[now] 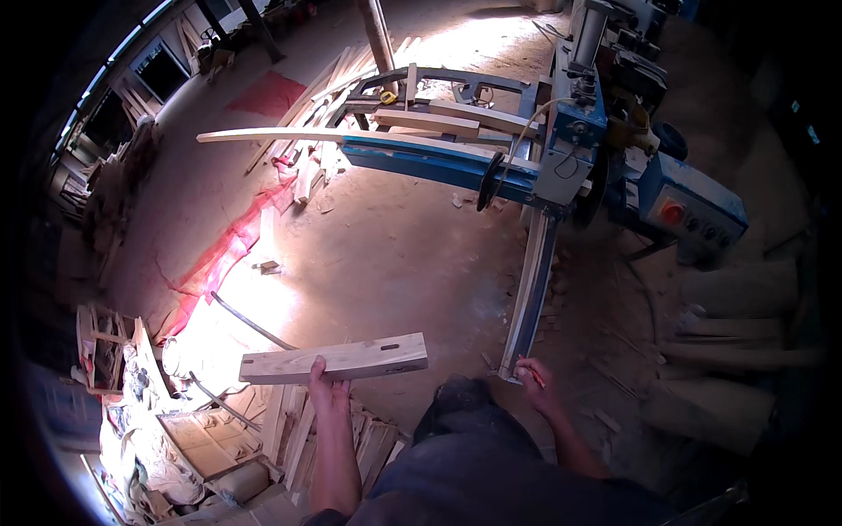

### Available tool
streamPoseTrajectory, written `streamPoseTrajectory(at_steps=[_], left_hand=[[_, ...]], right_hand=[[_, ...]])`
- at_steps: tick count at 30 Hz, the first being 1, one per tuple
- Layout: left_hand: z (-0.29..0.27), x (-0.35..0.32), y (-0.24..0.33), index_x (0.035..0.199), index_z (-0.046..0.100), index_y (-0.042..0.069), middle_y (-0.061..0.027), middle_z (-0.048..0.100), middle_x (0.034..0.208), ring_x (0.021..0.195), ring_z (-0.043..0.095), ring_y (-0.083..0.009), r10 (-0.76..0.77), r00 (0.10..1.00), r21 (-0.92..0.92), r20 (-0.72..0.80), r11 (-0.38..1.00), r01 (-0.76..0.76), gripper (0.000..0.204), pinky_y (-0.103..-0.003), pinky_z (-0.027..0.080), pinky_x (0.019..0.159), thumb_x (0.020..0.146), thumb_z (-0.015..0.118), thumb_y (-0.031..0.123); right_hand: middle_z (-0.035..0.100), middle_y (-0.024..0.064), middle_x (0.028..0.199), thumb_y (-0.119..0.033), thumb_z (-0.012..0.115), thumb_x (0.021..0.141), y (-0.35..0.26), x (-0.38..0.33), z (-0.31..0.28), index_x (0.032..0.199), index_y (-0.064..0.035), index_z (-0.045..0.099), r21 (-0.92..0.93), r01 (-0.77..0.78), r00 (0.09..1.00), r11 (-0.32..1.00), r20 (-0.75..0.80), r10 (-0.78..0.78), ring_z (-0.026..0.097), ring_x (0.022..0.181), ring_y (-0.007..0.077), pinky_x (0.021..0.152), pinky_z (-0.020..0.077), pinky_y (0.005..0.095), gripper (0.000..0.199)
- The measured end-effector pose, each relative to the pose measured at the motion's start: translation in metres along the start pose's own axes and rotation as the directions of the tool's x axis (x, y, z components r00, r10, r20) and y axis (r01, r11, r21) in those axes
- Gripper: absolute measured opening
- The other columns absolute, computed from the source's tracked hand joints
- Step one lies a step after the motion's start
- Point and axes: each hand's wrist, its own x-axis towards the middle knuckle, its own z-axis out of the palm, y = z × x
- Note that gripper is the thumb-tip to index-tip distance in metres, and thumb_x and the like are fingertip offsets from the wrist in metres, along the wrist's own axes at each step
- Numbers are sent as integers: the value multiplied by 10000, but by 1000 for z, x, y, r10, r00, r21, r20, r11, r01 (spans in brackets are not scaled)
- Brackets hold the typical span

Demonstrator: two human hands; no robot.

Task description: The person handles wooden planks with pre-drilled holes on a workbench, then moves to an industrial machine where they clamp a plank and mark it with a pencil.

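My left hand (327, 386) is closed on the near edge of a pale wooden block (338, 358), holding it level in the air. The block is long and thick, with a small slot cut near each end of its top face and a dark mark on its near side. My right hand (537, 383) is closed round a thin red pencil (537, 377), whose tip is too small to make out. That hand is beside the near end of a long narrow rail (529, 298) that runs out from the blue machine; I cannot tell whether they touch.
Ahead stands a blue woodworking machine (561, 153) with a control box (693, 209) bearing a red knob. Curved wooden strips (425, 123) lie on its frame. Scrap wood (298, 430) is piled at lower left, and a red sheet (228, 250) lies on the floor.
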Motion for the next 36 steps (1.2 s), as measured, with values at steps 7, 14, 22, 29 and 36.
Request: streamPoseTrajectory(at_steps=[7, 14, 22, 29, 36], left_hand=[[153, 94, 39, 1365, 428, 35, -170, 463, 1324, 1233, 491, -346, -32, 981, 23, 192, 999, 28, 633, -535, 474, 1028, 846, 734, 225], [292, 184, 72, 1275, 493, 7, -177, 479, 1293, 1191, 525, -346, 56, 980, 44, 192, 997, -66, 520, -541, 487, 1016, 858, 725, 212], [428, 279, 84, 1297, 498, 8, -145, 515, 1246, 1176, 532, -304, -33, 972, 81, 232, 997, 14, 538, -504, 450, 1026, 857, 735, 208], [522, 389, 83, 1326, 493, 27, -140, 517, 1270, 1204, 521, -318, -183, 923, 146, 338, 979, 141, 548, -535, 426, 1062, 855, 731, 176], [588, 480, 86, 1275, 532, -4, -130, 550, 1213, 1147, 545, -272, -307, 879, 191, 364, 949, 252, 496, -488, 450, 1018, 859, 749, 159]], right_hand=[[691, 106, 991, -146, 570, 960, -45, 147, 48, 1080, 3, 642, -13, 41, 999, 999, 9, -41, 652, 962, 163, 867, 491, 304, 205], [665, 179, 943, -80, 607, 888, -136, 356, 98, 1055, -8, 658, -201, 419, 906, 885, 39, -421, 640, 911, 349, 828, 499, 406, 188], [657, 167, 1037, 14, 658, 769, -196, 560, 88, 1041, -27, 644, -426, 522, 760, 739, -161, -629, 628, 1017, 347, 914, 486, 394, 275], [640, 166, 1147, 46, 644, 672, -179, 696, 108, 1066, -75, 600, -679, 449, 751, 581, -65, -657, 555, 1176, 400, 1035, 417, 467, 415], [617, 151, 974, 22, 673, 686, -173, 770, 146, 1004, -84, 572, -654, 321, 907, 685, 5, -421, 582, 1002, 388, 899, 450, 458, 350]])
